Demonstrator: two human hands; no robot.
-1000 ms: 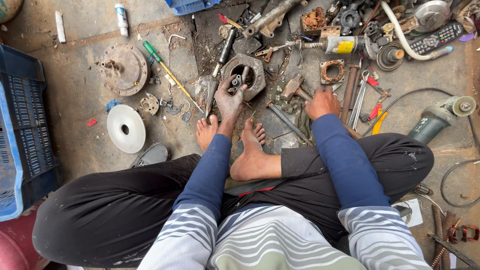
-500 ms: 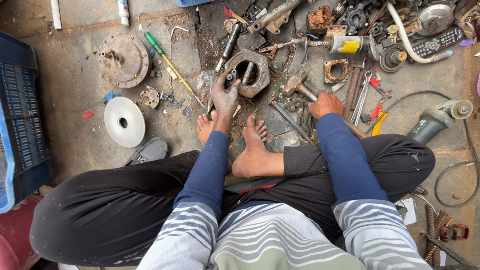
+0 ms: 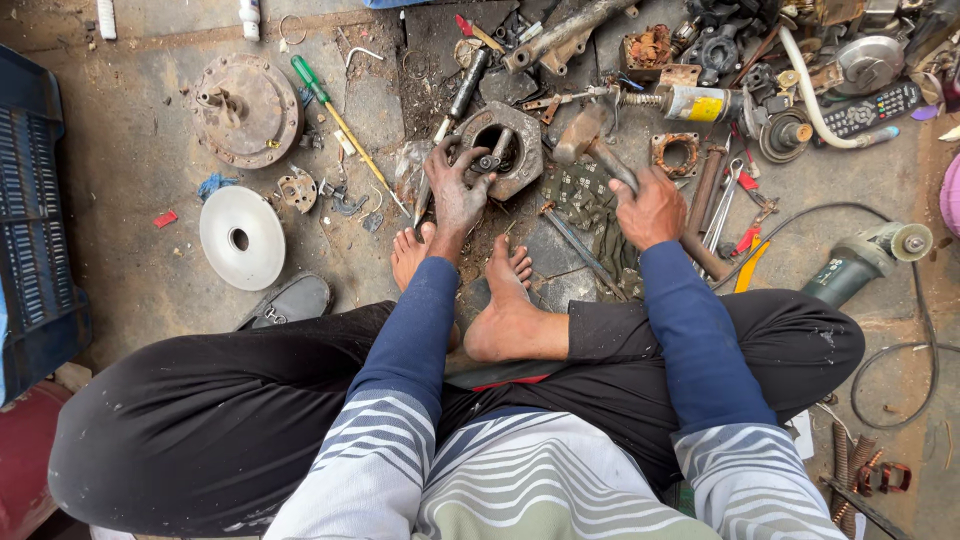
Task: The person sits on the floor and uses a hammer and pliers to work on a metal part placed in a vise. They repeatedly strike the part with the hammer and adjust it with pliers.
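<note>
I sit cross-legged on a concrete floor with bare feet in front of me. My left hand [image 3: 455, 190], black with grease, grips the near rim of a rusty round metal housing [image 3: 521, 160] with a small part in its centre hole. My right hand [image 3: 652, 208] is closed around the handle of a hammer [image 3: 590, 140], whose head lies just right of the housing. A folded dark cloth [image 3: 585, 205] lies under the hammer handle.
A rusty flanged disc [image 3: 245, 108], a white disc [image 3: 241, 237], a green-handled screwdriver [image 3: 330, 110] and a shoe [image 3: 290, 300] lie left. An angle grinder [image 3: 865, 258] with cable lies right. Scrap parts crowd the far side. A blue crate [image 3: 35, 220] stands at the left edge.
My right hand has moved left from the floor tools and closed on the hammer handle. My left hand has stayed on the housing. The view has shifted slightly.
</note>
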